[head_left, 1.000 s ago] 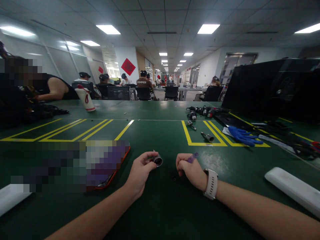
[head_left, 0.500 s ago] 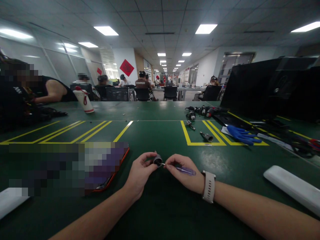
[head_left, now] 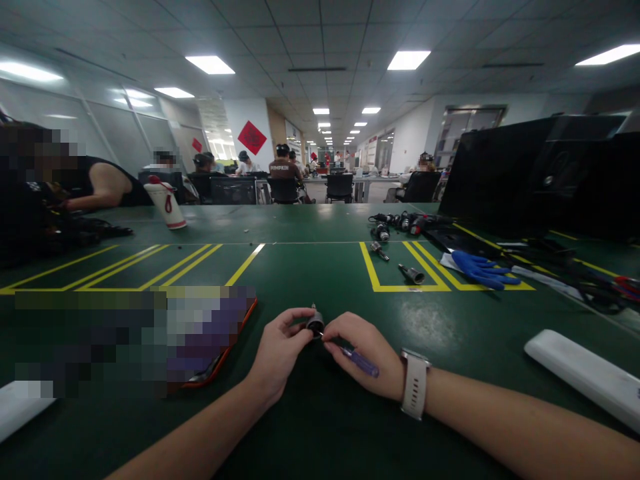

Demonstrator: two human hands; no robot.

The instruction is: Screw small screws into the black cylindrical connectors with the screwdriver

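Note:
Near the middle of the green table [head_left: 320,427], my left hand [head_left: 281,343] pinches a small round metal part [head_left: 315,323] between thumb and fingers. Its dark open side faces me and to the right. My right hand [head_left: 363,350] is closed on a screwdriver with a purple see-through handle [head_left: 361,361]. The thin shaft reaches into the opening of the metal part; its tip is hidden inside. Beyond my right hand, a metal connector-like piece [head_left: 411,273] and a smaller one [head_left: 379,251] lie in a yellow-taped box.
Dark cabled parts [head_left: 383,231] and a blue glove [head_left: 480,269] lie at the right, before a large black case [head_left: 525,177]. White bars lie at both sides. A red-edged pouch [head_left: 215,340] is left. A cup [head_left: 167,205] and a person's arm [head_left: 107,183] are farther left.
My right hand has moved slightly left, nearer the metal part, and the screwdriver handle has swung lower. Less of the shaft shows. My left hand has barely moved.

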